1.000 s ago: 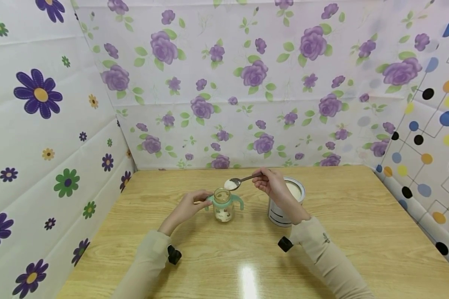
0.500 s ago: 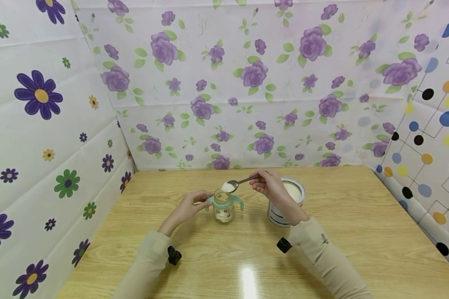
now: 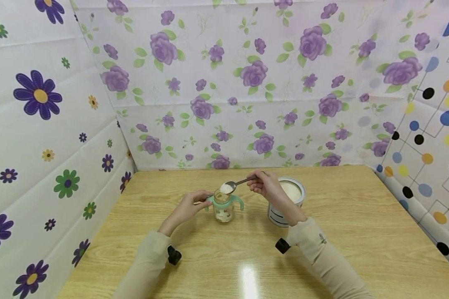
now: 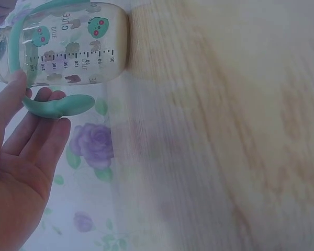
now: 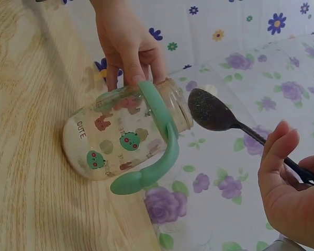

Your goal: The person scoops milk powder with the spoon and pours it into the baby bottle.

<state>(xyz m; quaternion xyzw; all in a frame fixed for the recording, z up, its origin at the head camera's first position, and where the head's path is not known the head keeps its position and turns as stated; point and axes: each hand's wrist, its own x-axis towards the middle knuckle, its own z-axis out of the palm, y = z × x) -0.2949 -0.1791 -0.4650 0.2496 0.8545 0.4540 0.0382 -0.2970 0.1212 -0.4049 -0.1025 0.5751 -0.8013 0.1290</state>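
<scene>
A clear baby bottle with a green collar and two green handles stands upright and uncapped on the table. Pale powder lies at its bottom in the right wrist view. My left hand pinches the bottle's left handle between thumb and fingers. In my right hand is a dark spoon, gripped by the handle. The spoon's bowl carries a heap of white powder right at the bottle's mouth. Behind my right hand is an open can of pale powder.
The wooden table reaches a floral cloth at the back. Patterned cloths hang at the left and right sides. The can stands to the right of the bottle, partly covered by my right forearm in the head view.
My right hand has shifted slightly left and down, bringing the loaded spoon from the bottle's right rim to over its mouth. The left hand and bottle have stayed in place.
</scene>
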